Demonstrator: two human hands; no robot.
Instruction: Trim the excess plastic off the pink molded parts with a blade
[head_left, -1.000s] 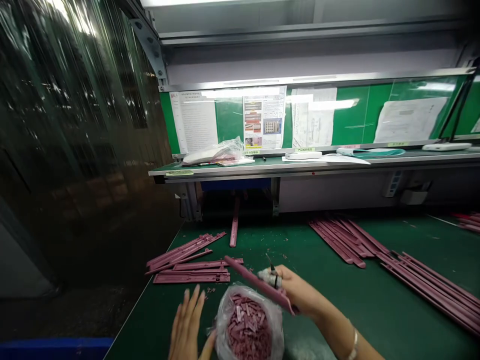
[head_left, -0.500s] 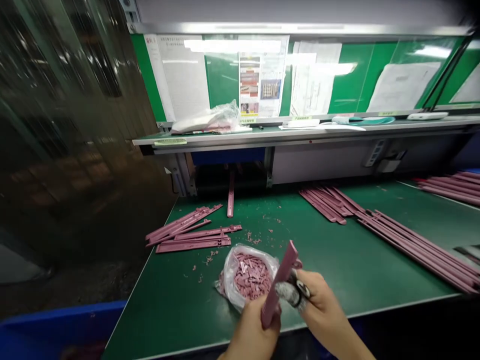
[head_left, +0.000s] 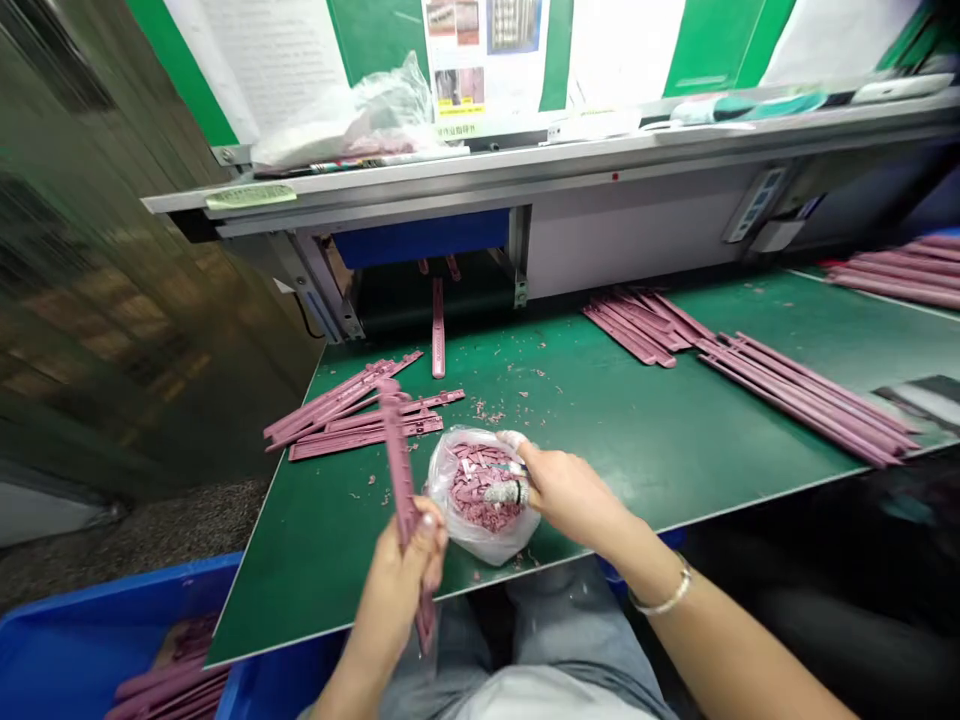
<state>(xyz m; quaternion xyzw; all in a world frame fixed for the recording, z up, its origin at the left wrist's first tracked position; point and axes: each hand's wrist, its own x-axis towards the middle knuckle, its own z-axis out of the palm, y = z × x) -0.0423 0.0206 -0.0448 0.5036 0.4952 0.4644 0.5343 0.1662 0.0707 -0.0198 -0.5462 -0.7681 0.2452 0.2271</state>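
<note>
My left hand (head_left: 405, 560) is shut around a long pink plastic strip (head_left: 401, 470), which stands nearly upright and is slightly blurred. My right hand (head_left: 570, 495) is over a clear plastic bag (head_left: 480, 535) filled with small pink plastic pieces. Its fingers grip a small cutting tool (head_left: 506, 490) wrapped in silver-white tape, with the blades hidden. One fingertip is covered in white. The two hands are apart, on either side of the bag's left edge.
Several pink strips lie in piles (head_left: 337, 410) (head_left: 637, 325) (head_left: 810, 395) on the green work mat (head_left: 600, 440), among scattered pink scraps. A blue crate (head_left: 60, 650) holding pink strips sits below the mat's front-left edge. A shelf (head_left: 525, 165) runs behind.
My view has tilted further down. The strip has moved left of the bag in my left hand, and my right hand has moved from beside the strip to over the bag.
</note>
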